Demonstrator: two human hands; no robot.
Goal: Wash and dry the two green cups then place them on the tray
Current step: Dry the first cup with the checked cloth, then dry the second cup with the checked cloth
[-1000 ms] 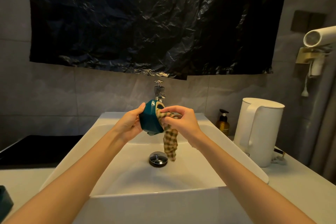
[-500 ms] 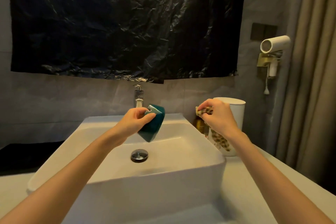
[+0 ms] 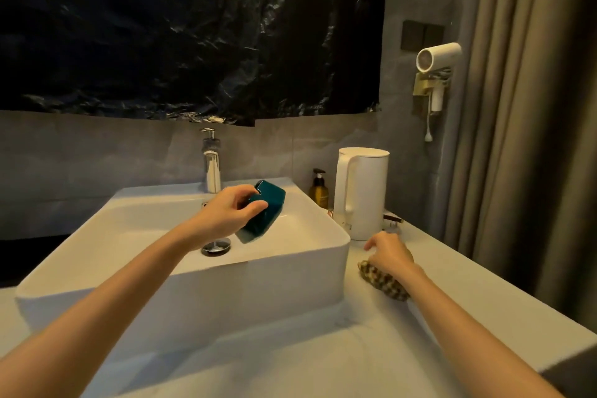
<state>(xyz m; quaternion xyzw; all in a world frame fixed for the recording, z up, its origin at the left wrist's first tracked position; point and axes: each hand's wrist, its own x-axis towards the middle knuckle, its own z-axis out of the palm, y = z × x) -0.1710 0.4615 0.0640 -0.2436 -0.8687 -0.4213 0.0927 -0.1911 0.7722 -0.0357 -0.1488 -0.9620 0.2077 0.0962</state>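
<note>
The green cup sits tilted in the left hand's clenched grip over the sink, while the right hand's grip rests loose on the checked cloth on the table, so drying looks done and next I'd guess it needs carrying to the tray, which isn't in view.

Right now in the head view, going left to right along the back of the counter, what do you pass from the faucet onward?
Faucet → green cup in the left hand → soap bottle → white kettle → wall-mounted hair dryer → curtain.
</note>
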